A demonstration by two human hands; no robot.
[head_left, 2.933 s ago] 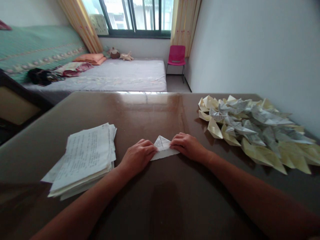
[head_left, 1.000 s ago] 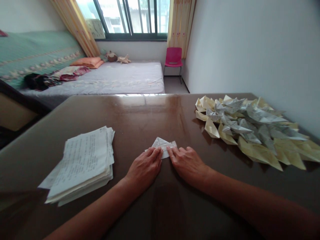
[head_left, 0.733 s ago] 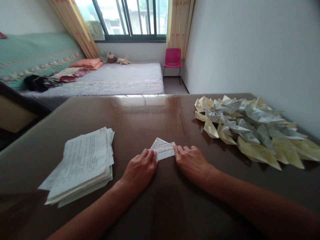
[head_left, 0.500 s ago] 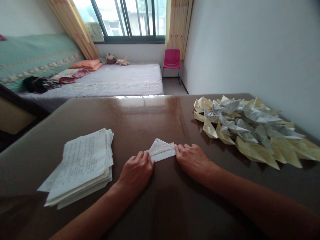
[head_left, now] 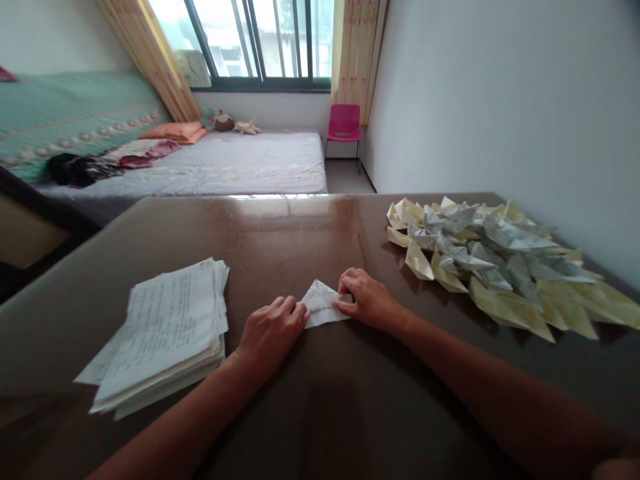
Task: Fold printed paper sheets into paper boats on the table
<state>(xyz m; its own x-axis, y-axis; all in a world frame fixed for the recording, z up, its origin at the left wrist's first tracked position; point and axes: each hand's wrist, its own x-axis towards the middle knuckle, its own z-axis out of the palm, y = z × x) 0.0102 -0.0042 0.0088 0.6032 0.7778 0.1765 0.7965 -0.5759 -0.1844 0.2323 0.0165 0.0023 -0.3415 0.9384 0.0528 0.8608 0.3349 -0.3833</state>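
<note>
A small folded sheet of printed paper (head_left: 320, 307), triangular with a folded-up bottom strip, lies on the glossy brown table (head_left: 310, 233) in front of me. My left hand (head_left: 270, 332) pinches its left corner with curled fingers. On the right corner, my right hand (head_left: 367, 301) bends its fingers round the paper's edge. Both hands rest on the tabletop.
A stack of written-on paper sheets (head_left: 165, 333) lies to the left. At the right lies a heap of several folded paper boats (head_left: 495, 263), cream and grey. Beyond the table are a bed (head_left: 225, 163), a pink chair (head_left: 344, 123) and a window (head_left: 260, 40).
My hands slid apart along the paper's bottom strip, then my right hand moved up and curled round the right corner. The paper's shape looks more compact now.
</note>
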